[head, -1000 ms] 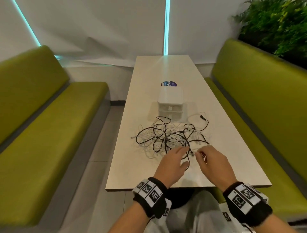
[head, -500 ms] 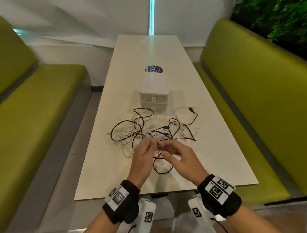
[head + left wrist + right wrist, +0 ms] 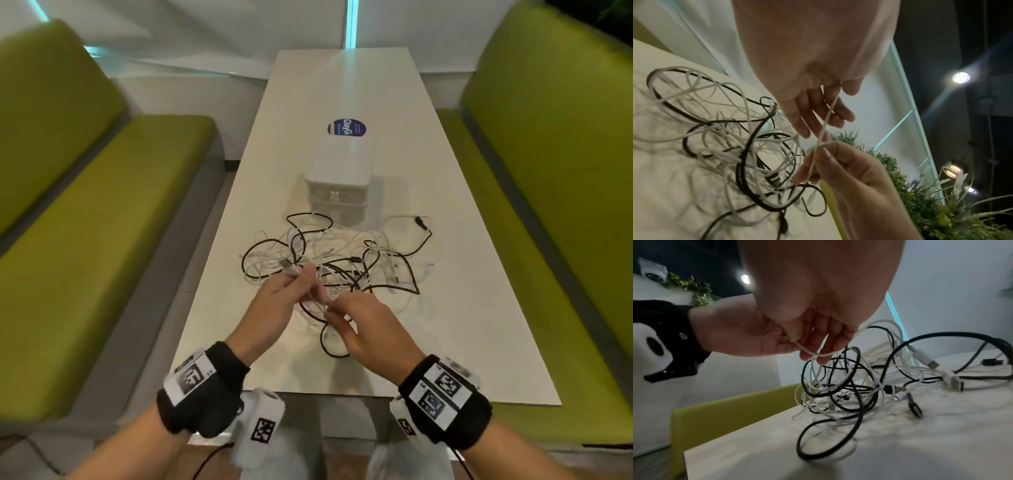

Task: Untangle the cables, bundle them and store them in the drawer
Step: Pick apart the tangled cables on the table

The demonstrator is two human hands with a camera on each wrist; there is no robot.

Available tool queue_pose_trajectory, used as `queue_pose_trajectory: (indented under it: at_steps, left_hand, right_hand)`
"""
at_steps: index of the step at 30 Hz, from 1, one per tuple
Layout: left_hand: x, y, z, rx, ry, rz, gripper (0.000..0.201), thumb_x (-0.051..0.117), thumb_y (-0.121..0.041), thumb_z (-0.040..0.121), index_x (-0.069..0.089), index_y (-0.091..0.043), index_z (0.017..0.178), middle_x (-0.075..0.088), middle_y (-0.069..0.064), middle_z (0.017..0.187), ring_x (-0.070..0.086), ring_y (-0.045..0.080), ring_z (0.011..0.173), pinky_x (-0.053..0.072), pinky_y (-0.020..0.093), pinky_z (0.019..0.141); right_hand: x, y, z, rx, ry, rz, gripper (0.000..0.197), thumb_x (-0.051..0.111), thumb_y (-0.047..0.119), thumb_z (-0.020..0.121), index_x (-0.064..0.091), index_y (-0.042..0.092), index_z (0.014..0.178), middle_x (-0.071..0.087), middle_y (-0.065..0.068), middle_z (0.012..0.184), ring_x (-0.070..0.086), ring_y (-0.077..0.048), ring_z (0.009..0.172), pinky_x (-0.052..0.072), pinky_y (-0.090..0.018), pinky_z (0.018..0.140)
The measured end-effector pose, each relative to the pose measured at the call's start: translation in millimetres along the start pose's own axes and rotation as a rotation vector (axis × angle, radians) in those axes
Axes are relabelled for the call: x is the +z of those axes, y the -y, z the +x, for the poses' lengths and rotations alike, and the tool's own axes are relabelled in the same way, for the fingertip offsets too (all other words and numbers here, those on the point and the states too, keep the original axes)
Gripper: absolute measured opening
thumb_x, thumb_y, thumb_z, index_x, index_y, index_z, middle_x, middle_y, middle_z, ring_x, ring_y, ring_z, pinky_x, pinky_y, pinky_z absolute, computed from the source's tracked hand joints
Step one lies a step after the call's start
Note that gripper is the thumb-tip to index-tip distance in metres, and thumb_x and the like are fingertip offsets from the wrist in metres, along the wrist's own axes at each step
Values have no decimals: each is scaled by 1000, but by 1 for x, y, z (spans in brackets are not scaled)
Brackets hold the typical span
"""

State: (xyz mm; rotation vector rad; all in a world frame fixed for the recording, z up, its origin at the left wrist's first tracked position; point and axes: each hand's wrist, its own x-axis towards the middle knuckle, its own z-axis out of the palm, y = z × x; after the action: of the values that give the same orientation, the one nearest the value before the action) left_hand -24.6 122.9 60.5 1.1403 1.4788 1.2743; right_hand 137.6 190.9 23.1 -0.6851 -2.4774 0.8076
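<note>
The cables (image 3: pixel 337 263) lie tangled at 12 o'clock from both hands, near a closed drawer box (image 3: pixel 337 183). In the head view, the left hand (image 3: pixel 286 301) and right hand (image 3: pixel 364 327) each pinch one white cable (image 3: pixel 317 305); the untangling is only starting. The left wrist view shows this strand (image 3: pixel 823 128) stretched tight between them. The right wrist view shows plugs (image 3: pixel 953 380) caught inside, so the next pull must be slow.

Left hand (image 3: pixel 287 301), right hand (image 3: pixel 366 329) meet, both pinching white cable (image 3: pixel 823 128).
</note>
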Motion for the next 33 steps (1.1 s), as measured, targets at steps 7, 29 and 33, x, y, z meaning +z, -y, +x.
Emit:
queue_pose_trajectory:
  at_steps: [7, 29, 33]
  left_hand:
    - [-1, -24, 16, -15, 180, 22, 50, 44, -48, 94, 42, -20, 52, 32, 0, 53, 33, 14, 50, 31, 25, 55]
    - [-8, 20, 27, 404, 20, 1106, 23, 40, -29, 96, 61, -18, 97, 62, -2, 89, 61, 23, 78, 33, 31, 61]
    - [-38, -1, 23, 385, -282, 897, 27, 44, -29, 100, 61, -20, 82, 61, -3, 71, 55, 19, 62, 35, 30, 56]
  right_hand:
    - [-6, 0, 4, -57, 87, -45, 35, 37, 47, 99, 38, 26, 71, 38, 13, 63, 34, -6, 57, 35, -30, 54]
    - [-16, -4, 26, 49, 94, -359, 52, 24, 53, 97, 63, 18, 98, 65, -4, 67, 60, -29, 62, 42, -37, 54]
    - [-25, -18, 9, 88, 86, -324, 56, 3, 65, 91, 39, 23, 82, 52, 1, 59, 51, -24, 56, 34, -34, 53]
